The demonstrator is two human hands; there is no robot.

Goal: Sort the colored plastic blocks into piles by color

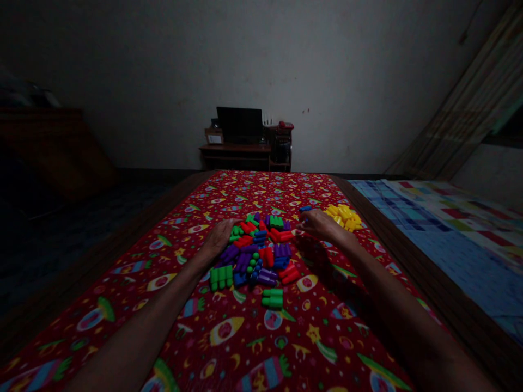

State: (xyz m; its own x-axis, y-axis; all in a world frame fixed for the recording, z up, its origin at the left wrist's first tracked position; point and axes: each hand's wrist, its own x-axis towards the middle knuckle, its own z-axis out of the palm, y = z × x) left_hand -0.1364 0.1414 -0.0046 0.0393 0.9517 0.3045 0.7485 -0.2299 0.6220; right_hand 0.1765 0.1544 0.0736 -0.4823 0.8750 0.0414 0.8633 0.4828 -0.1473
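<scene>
A mixed pile of plastic building blocks lies on the red printed sheet (229,329), with green, red, blue and purple pieces in it. My left hand (219,237) rests at the pile's left edge, fingers stretched out beside a green block (236,234). To the right of the pile, my right hand (321,224) is closed on a blue block, partly hidden by the fingers. Another blue piece (305,208) shows just beyond that hand. A heap of yellow blocks (344,216) sits to its right. One green block (272,298) lies apart, nearest me.
The sheet covers a long surface with a dark brown border (363,218). At the far wall stands a desk (235,148) with a black monitor (239,125). Blue and patchwork bedding (429,245) spreads on the right. A wooden cabinet (53,147) stands at the left.
</scene>
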